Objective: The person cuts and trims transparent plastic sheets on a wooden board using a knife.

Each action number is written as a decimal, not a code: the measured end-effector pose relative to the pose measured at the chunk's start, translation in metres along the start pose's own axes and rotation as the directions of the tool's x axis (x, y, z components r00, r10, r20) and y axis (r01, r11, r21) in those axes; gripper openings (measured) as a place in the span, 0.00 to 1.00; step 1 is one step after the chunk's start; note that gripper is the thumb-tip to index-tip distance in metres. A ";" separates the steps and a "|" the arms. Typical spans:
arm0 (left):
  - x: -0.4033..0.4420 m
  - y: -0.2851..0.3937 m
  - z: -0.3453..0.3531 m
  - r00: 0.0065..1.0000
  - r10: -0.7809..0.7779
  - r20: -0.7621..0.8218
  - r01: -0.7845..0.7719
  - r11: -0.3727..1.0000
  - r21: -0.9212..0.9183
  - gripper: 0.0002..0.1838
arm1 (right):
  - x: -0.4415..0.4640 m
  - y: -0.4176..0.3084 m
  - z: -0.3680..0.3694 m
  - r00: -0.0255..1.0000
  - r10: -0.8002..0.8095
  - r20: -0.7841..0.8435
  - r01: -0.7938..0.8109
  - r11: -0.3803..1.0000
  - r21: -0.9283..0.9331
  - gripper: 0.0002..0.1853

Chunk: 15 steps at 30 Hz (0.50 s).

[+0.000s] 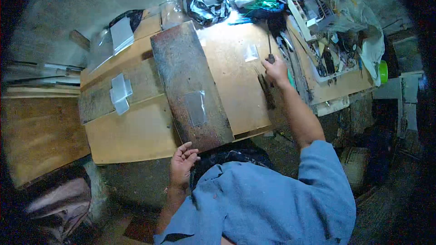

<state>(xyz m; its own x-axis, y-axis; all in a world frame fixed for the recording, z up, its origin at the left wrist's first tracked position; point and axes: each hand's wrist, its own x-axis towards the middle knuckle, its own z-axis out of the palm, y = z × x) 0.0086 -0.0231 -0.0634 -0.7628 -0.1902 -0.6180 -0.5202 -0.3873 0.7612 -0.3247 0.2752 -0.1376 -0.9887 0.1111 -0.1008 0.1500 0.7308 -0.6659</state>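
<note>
My right hand [276,71] is closed on the dark handle of a screwdriver [270,57], its long thin shaft pointing to the back of the table. Beside that hand lie slim dark-handled tools [265,88]. A small clear plastic piece [250,53] rests on the table to its left. My left hand [183,159] is at the front edge of a long, stained board [186,68], fingers loosely bent and apart, holding nothing. On this board lies a transparent rectangular sheet [196,108]. Farther left is a cross-shaped translucent plastic piece [121,93].
The wooden table [131,136] spreads out in front of me. At the right stands a white tray [334,75] crowded with tools. Striped plastic bags [205,4] and other bundles line the back. White sheets [121,34] lie at the back left.
</note>
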 end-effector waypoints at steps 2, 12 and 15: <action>0.002 -0.005 -0.003 0.999 0.032 0.015 -0.032 0.999 0.011 0.25 | 0.017 -0.005 0.005 0.999 -0.031 -0.013 0.031 0.998 -0.056 0.19; -0.003 0.007 0.002 1.000 -0.018 -0.007 0.019 0.998 0.055 0.25 | 0.042 -0.024 0.026 0.980 0.131 0.148 -0.101 0.975 -0.197 0.24; -0.002 0.008 0.004 1.000 -0.003 -0.001 0.003 0.999 0.049 0.24 | 0.048 -0.010 0.035 0.983 0.095 0.157 -0.077 0.990 -0.114 0.15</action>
<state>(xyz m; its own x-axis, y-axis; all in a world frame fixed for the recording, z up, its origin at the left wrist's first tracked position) 0.0040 -0.0225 -0.0554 -0.7609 -0.1896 -0.6206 -0.5407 -0.3435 0.7679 -0.3735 0.2500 -0.1616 -0.9578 0.0726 -0.2782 0.2249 0.7921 -0.5674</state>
